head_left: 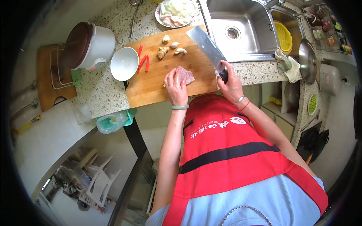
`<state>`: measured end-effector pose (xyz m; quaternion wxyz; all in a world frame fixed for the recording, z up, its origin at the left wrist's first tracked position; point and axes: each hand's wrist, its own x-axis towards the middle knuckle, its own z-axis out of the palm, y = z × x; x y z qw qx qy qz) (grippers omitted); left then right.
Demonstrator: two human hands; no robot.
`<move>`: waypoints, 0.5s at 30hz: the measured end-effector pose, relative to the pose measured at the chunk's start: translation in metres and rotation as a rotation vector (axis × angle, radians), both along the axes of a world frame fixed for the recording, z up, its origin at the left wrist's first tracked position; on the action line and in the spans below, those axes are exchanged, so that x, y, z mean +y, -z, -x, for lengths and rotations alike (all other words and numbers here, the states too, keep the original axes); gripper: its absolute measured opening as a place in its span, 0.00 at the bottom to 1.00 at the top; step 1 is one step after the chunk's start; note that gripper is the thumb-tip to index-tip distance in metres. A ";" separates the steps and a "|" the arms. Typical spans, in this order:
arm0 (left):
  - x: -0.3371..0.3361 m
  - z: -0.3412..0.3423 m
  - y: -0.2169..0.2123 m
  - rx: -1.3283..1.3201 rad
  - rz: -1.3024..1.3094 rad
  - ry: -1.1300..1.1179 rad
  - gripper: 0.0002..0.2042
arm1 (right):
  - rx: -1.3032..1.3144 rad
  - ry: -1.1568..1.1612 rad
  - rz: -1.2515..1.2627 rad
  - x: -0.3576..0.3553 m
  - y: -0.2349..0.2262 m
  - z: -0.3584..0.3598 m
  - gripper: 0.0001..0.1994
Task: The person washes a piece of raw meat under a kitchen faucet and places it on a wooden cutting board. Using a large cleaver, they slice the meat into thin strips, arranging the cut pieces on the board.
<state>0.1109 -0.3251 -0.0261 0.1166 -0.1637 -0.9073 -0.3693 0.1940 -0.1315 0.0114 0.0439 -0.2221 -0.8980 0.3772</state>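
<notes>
A piece of raw meat [187, 76] lies on the wooden cutting board [147, 88]. My left hand [175, 84] rests on its left side, fingers together and bent over it; a jade-coloured bangle is at the wrist. To the right, my right hand [230, 83] grips the dark handle of a cleaver [206, 46]. Its broad blade points up and left, over the board's right edge, apart from the meat. Farther up the board are a ginger piece [163, 52], garlic [166, 38] and several red chili strips [142, 63].
A white bowl [124, 64] sits at the board's left edge, beside a rice cooker [90, 45]. Behind the board stands a plate of pale sliced food [177, 13]. The steel sink [245, 34] is at right, with a cloth [288, 66] on its rim. A bag [112, 122] hangs below the counter.
</notes>
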 end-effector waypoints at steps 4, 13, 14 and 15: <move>-0.005 -0.010 0.029 0.044 0.052 0.080 0.13 | -0.035 -0.071 -0.044 0.010 -0.029 0.012 0.16; 0.011 -0.006 0.023 0.035 -0.166 -0.115 0.07 | -0.167 -0.439 0.034 0.008 -0.026 0.027 0.11; 0.013 -0.004 0.025 0.050 -0.168 -0.117 0.06 | -0.121 -0.512 -0.064 0.008 -0.023 0.024 0.11; 0.014 -0.004 0.028 0.048 -0.179 -0.132 0.06 | -0.136 -0.503 -0.080 0.005 -0.023 0.022 0.13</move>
